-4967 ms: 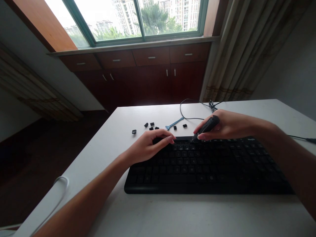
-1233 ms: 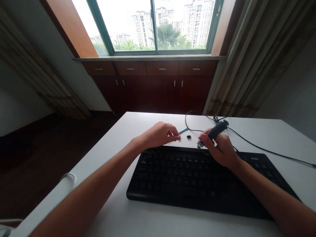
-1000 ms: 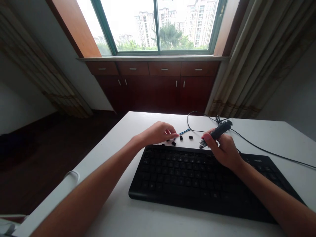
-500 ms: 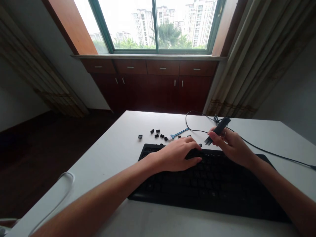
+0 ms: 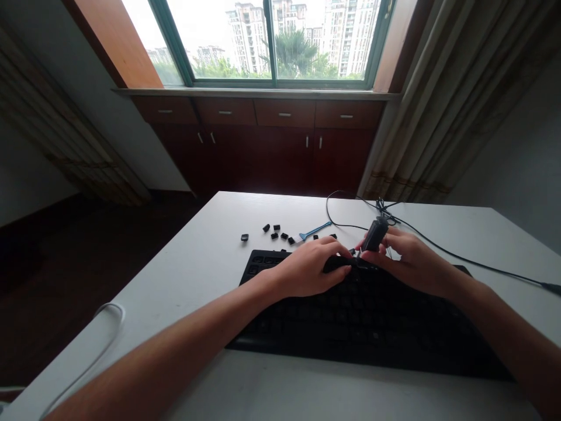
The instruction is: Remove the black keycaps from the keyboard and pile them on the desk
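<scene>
A black keyboard (image 5: 307,327) lies on the white table, partly hidden by my hands and forearms. My left hand (image 5: 318,266) rests over its upper middle part, thumb and fingers apart, with nothing visible in its grasp. To the right, my right hand (image 5: 401,251) is closed around a dark keycap puller (image 5: 376,233), held tilted with its lower end down at the keyboard's top rows. A thin wire shows beside the fingers. The puller's tip is close to my left fingertips; what it touches there is too dark to make out.
Several loose black keycaps (image 5: 274,235) lie behind the keyboard beside a blue brush (image 5: 313,231). A black cable (image 5: 460,252) runs across the table's right side, bundled near the back edge. A white cable (image 5: 118,327) hangs over the left edge. Cabinets (image 5: 263,146) stand beyond.
My right hand has lowered the keycap puller and turned it more upright, bringing its tip to the keyboard near my left fingers. My left hand keeps about the same place; the view shifts slightly.
</scene>
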Motion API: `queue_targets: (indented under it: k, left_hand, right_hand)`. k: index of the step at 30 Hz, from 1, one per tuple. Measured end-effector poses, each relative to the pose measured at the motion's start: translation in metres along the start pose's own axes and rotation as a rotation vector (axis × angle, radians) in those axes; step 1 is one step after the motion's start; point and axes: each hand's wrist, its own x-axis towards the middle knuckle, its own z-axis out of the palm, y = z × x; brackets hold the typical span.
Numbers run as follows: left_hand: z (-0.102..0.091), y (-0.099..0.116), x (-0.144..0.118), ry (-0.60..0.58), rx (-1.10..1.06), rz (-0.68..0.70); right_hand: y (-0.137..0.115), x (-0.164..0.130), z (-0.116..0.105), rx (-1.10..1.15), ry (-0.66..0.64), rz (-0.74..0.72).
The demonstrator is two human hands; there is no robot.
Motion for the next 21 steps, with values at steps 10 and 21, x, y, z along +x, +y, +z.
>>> queue_targets:
  k: [10,21]
  left_hand:
    - [0.005,-0.004,-0.001,-0.002,0.032,0.034]
    - [0.004,-0.002,-0.001,-0.009,0.033,0.027]
  right_hand:
    - [-0.01,-0.001,0.004,-0.098,-0.101,-0.074]
    - [0.001,-0.005,0.007,-0.084,-0.065,-0.086]
